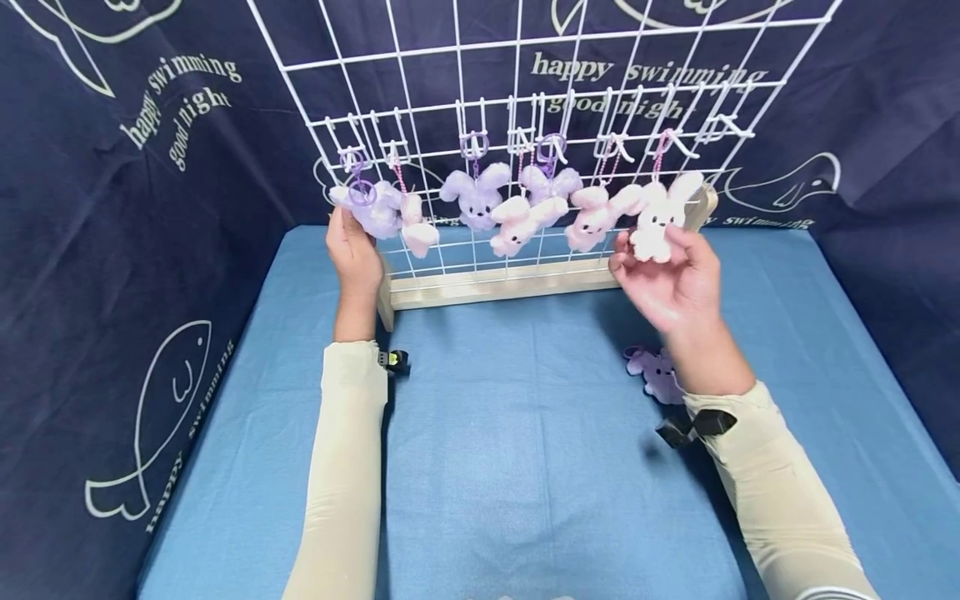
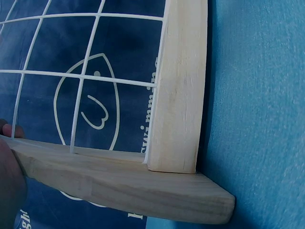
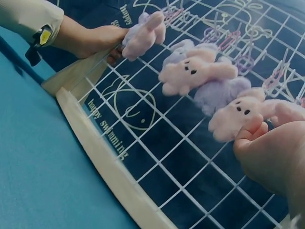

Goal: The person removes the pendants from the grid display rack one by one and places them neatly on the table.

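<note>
A white plush bunny keychain (image 1: 657,218) hangs by its pink chain at the right of the hook row. My right hand (image 1: 678,279) pinches its body, thumb in front. In the right wrist view, that hand (image 3: 271,155) appears beside a pink bunny (image 3: 237,114). At the rack's left end, my left hand (image 1: 352,250) grips the wooden side frame, next to a hanging purple bunny (image 1: 377,208). The left wrist view shows part of this hand (image 2: 10,186) at the wooden bar (image 2: 109,179), fingertips behind it.
Several pink and purple bunnies, such as a purple one (image 1: 478,198), hang along the white wire grid rack (image 1: 517,42). Another purple bunny (image 1: 656,375) lies on the blue cloth (image 1: 510,433) near my right wrist. Dark printed fabric (image 1: 150,275) stands around the table.
</note>
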Motion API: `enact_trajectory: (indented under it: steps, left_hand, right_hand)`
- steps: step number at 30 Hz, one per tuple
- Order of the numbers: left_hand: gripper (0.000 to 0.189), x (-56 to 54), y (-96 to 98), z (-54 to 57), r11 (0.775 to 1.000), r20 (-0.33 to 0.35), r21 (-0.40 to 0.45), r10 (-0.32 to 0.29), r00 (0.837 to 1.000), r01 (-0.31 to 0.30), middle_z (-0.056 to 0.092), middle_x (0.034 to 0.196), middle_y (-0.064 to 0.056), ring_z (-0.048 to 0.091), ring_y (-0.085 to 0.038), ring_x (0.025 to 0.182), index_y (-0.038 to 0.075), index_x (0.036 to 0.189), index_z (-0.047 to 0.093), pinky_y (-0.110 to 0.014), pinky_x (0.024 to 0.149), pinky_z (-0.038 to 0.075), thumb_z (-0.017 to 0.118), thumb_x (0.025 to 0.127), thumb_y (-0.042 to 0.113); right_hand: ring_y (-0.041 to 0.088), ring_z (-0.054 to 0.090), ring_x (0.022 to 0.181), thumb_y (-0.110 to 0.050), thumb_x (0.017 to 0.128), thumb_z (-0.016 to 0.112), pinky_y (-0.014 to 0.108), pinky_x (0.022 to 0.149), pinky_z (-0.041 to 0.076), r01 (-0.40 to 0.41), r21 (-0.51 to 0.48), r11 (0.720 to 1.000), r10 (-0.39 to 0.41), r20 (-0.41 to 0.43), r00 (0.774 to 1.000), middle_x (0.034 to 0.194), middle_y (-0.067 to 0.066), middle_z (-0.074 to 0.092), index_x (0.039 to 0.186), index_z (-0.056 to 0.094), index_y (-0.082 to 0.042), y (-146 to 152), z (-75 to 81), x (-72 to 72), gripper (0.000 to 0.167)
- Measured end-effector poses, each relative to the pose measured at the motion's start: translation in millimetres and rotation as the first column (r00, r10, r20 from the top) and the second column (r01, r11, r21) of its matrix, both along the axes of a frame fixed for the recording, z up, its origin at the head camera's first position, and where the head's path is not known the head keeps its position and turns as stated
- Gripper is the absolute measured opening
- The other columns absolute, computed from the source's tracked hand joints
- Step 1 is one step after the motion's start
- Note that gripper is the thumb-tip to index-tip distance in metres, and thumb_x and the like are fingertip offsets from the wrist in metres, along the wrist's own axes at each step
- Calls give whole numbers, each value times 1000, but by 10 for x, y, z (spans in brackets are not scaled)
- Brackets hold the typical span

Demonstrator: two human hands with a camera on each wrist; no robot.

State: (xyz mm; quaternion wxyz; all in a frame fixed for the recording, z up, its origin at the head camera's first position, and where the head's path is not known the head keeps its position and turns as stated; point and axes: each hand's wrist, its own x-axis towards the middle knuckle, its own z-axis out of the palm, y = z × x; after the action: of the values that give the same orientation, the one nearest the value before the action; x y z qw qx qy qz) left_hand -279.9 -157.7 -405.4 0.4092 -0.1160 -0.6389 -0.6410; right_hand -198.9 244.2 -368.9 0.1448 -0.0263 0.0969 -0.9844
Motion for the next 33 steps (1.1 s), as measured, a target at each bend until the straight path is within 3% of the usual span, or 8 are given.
enact_trajectory:
  steps: [4, 9, 14, 18, 22, 27, 33]
  left_hand:
    - [30, 2, 1, 6, 1000, 5, -6, 1, 1000, -1, 44, 69, 15, 39, 1, 54, 22, 95, 62, -18, 52, 31, 39, 113, 18]
    - [32, -2, -9, 6, 1000, 4, -19, 3, 1000, -3, 44, 69, 15, 39, 0, 54, 22, 94, 62, -18, 53, 31, 38, 113, 14]
    - [29, -2, -23, 4, 1000, -1, -20, 0, 1000, 0, 44, 68, 14, 39, 0, 54, 21, 97, 63, -18, 52, 31, 40, 112, 27]
    - [28, -7, -33, 7, 1000, 2, -17, -1, 1000, 1, 44, 68, 14, 39, 0, 54, 24, 95, 62, -18, 53, 31, 41, 109, 36]
    - [30, -7, -37, 4, 1000, 4, -17, -9, 1000, 9, 43, 68, 13, 38, 0, 54, 24, 95, 61, -18, 53, 31, 41, 107, 43]
    - [30, -4, -27, -7, 1000, 10, -12, -15, 1000, 15, 43, 68, 10, 38, 0, 54, 23, 96, 62, -18, 53, 31, 41, 108, 42]
    - [31, -10, -19, -12, 1000, 4, -3, -23, 1000, 23, 44, 69, 14, 38, 0, 55, 25, 95, 61, -19, 53, 31, 42, 106, 46]
  right_hand:
    - [43, 63, 98, -2, 96, 53, 47, 81, 57, 6, 8, 1000, -5, -94, 996, 110, 24, 67, 115, 59, 2, -30, 86, 33, 19]
    - [41, 66, 100, 3, 101, 41, 46, 80, 59, 47, 67, 997, -36, -154, 987, 111, 26, 67, 115, 55, 3, -49, 205, 59, 20]
    - [39, 68, 99, 7, 98, 39, 44, 71, 60, 94, 129, 987, -73, -163, 984, 113, 23, 68, 123, 54, 6, -61, 314, 109, 30]
    - [39, 71, 98, 9, 95, 39, 44, 69, 60, 113, 161, 980, -82, -190, 978, 124, 20, 66, 134, 48, 5, -69, 368, 165, 41]
    - [41, 72, 95, 10, 97, 33, 45, 66, 61, 108, 158, 982, -69, -229, 971, 133, 20, 64, 136, 46, 2, -73, 399, 213, 41]
    - [40, 72, 92, 12, 99, 32, 40, 58, 58, 155, 172, 973, -98, -298, 949, 142, 19, 61, 136, 46, -3, -89, 443, 269, 42]
    - [42, 69, 92, 17, 93, 36, 40, 54, 57, 198, 158, 967, -135, -339, 931, 158, 14, 50, 150, 41, -4, -115, 519, 367, 61]
